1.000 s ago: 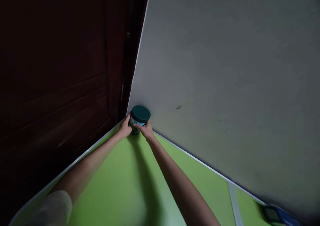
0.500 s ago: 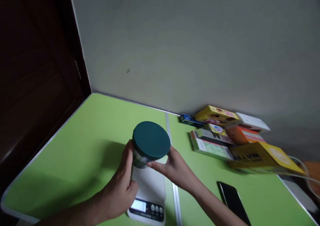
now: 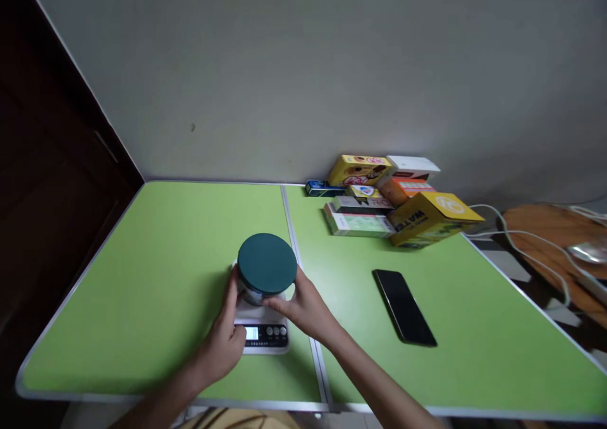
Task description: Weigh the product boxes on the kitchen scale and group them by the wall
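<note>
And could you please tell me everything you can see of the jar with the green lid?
The jar is squat and round, with a wide, plain, dark green lid that looks like plastic and is on. Little of its body shows; that part looks pale and bluish. Held between the left hand and right hand, it is over the white scale; whether they touch is unclear.

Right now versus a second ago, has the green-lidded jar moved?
Yes: the green-lidded jar has come right and nearer, from the far-left corner of the table to over the scale.

1 jar point(image 3: 266, 266), 1 scale point(image 3: 265, 328), 1 phone point(image 3: 404, 307)
</note>
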The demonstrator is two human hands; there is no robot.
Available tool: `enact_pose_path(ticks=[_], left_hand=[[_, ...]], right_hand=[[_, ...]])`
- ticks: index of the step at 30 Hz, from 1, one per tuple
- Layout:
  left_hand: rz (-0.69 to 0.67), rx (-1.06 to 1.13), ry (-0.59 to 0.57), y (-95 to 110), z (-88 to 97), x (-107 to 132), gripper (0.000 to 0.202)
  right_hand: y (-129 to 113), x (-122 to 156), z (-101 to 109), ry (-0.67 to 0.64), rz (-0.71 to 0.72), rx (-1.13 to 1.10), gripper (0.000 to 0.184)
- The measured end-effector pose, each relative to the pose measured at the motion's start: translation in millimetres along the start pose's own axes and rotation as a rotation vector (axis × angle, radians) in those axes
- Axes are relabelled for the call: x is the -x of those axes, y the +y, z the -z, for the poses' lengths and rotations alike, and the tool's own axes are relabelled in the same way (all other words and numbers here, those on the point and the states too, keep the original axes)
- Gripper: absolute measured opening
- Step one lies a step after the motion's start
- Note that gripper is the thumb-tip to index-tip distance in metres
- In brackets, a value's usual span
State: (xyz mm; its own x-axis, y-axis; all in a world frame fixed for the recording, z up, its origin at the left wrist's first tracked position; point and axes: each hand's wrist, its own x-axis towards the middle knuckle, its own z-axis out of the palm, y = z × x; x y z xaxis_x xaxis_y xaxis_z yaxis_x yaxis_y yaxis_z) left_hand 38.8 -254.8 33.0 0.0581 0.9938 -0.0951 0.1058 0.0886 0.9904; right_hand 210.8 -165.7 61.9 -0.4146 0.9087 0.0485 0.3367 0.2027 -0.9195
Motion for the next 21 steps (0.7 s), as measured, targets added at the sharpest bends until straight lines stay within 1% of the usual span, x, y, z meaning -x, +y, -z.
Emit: enact_pose_path(ticks=[3, 5, 7, 9, 11, 13, 16, 21], left_hand=[[0.021, -0.021, 0.0, 4.0, 9.1, -1.6, 0.086], [0.017, -0.043, 0.048, 8.8, 20.4, -3.0, 0.085], [0.019, -0.065, 0.127, 12.4, 35.3, -4.3, 0.084], [0.032, -0.083, 0.197, 13.0, 51.2, -5.4, 0.084], [0.025, -0.088, 0.237, 11.0, 64.5, -6.3, 0.082], [-0.008, -0.08, 0.247, 8.1, 72.8, -7.5, 0.079], [-0.039, -0.064, 0.233, 5.9, 75.0, -10.0, 0.078], [-0.056, -0.061, 0.177, 9.5, 65.0, -14.2, 0.076]], right_hand=[[5.9, 1.8, 5.3, -0.027, -0.002, -0.043, 0.097], [13.3, 4.5, 13.6, -0.028, -0.043, -0.063, 0.102], [22.3, 8.6, 24.0, -0.004, -0.076, -0.082, 0.102], [30.3, 13.5, 33.7, 0.025, -0.078, -0.096, 0.099], [35.2, 18.0, 39.8, 0.04, -0.082, -0.1, 0.097], [36.5, 21.1, 41.4, 0.037, -0.093, -0.102, 0.096], [34.4, 22.3, 37.3, 0.018, -0.087, -0.113, 0.094], [25.5, 18.7, 23.9, -0.027, -0.061, -0.117, 0.099]])
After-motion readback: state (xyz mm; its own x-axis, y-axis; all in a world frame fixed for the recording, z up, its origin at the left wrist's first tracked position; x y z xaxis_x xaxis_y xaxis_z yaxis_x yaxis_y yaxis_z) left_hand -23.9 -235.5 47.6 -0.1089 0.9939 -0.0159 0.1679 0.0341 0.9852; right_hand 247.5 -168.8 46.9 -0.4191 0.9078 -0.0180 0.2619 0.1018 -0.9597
